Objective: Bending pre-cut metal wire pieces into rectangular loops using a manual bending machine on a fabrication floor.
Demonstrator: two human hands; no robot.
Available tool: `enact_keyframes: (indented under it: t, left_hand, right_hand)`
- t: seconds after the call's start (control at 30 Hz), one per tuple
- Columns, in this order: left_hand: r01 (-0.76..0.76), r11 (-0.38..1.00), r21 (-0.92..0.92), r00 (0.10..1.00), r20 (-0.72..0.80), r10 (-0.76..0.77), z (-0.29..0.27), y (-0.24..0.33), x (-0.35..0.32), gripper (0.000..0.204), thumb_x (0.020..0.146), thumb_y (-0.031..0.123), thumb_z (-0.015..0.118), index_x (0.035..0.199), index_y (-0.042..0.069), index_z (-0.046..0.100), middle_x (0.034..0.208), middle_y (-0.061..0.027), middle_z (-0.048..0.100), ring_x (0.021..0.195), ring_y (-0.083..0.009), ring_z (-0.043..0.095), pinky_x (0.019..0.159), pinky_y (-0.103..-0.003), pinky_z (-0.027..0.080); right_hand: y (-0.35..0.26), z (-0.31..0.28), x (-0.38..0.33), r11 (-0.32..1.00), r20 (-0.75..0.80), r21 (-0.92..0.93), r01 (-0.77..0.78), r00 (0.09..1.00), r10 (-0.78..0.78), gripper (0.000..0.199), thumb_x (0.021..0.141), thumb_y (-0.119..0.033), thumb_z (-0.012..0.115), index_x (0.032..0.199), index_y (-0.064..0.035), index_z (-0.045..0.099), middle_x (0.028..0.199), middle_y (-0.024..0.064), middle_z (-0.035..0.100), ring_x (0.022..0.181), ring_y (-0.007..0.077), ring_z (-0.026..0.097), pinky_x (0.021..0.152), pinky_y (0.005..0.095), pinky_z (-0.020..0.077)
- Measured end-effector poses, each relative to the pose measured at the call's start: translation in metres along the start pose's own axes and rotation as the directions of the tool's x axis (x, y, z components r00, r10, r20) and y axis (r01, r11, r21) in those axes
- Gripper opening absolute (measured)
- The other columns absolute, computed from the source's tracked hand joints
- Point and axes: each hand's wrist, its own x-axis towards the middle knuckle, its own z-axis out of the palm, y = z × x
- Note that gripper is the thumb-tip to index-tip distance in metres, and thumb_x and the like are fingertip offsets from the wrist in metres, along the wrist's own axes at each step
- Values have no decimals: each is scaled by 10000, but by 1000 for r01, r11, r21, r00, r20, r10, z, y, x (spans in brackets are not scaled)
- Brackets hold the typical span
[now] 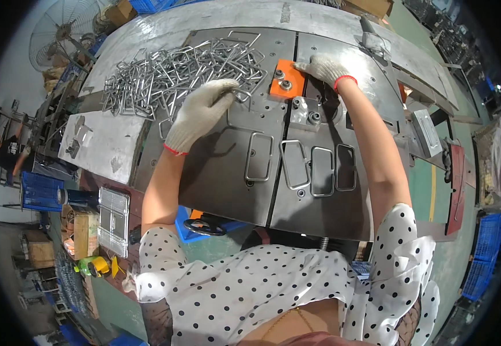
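Where a grey metal desk point(221, 187) spreads across the scene, a heap of bent wire frames point(172, 72) covers its far left part. Four single wire frames point(312, 170) lie in a row on its near part, toward the right. By the heap's near right edge, the gloved left hand point(201, 112) pinches another wire frame point(243, 92) between thumb and fingers. Farther right, the gloved right hand point(326, 69) is at the right edge of an orange block point(295, 74); whether it grips anything, I cannot tell.

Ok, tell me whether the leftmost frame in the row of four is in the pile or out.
Out: the frame lies on the dark tabletop, a visible gap separating it from the pile.
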Motion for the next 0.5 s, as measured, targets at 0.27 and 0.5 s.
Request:
enact_keyframes:
  t: [0.27,0.5]
  left_hand:
    - [6,999,-43,1000,17,-5,-4,1,-1,280,1006,146,707,1257,26,734,1125,-82,765,1018,-133,692,917,-294,548]
    - [-72,996,57,997,-34,74,0,-4,-1,285,1003,168,703,1254,35,735,1165,-110,771,1049,-182,715,942,-318,551]
  right_hand:
    - [-2,2,-5,1000,-64,-1,31,997,-31,766,959,-725,564,955,4,801,1000,278,750,1008,439,719,913,506,555]
    - [-5,11,0,1000,-51,-16,-6,999,5,774,965,-727,546,968,3,802,1004,273,753,1023,447,716,919,499,556]
